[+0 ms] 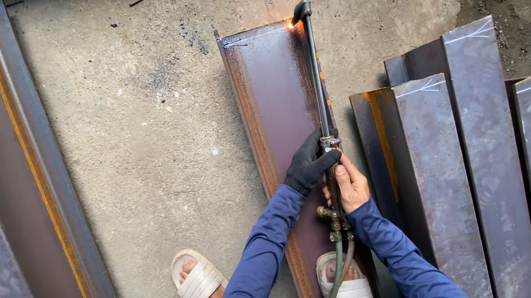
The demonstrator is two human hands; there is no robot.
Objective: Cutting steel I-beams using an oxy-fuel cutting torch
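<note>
A long cutting torch (317,78) reaches away from me over a rusty steel angle bar (276,121) lying on the concrete. Its bent tip (301,10) sits at the bar's far end, where a small orange glow and a chalk line show. My left hand (308,164), in a black glove, grips the torch tube near the brass valves. My bare right hand (350,186) holds the torch handle just behind it. A green hose and a brown hose (337,279) trail from the handle toward me.
Several more steel angle bars (465,167) lie side by side to the right. A long steel beam (26,187) runs along the left. My feet in white sandals (197,282) stand on the concrete floor (145,129), one on the bar's near end.
</note>
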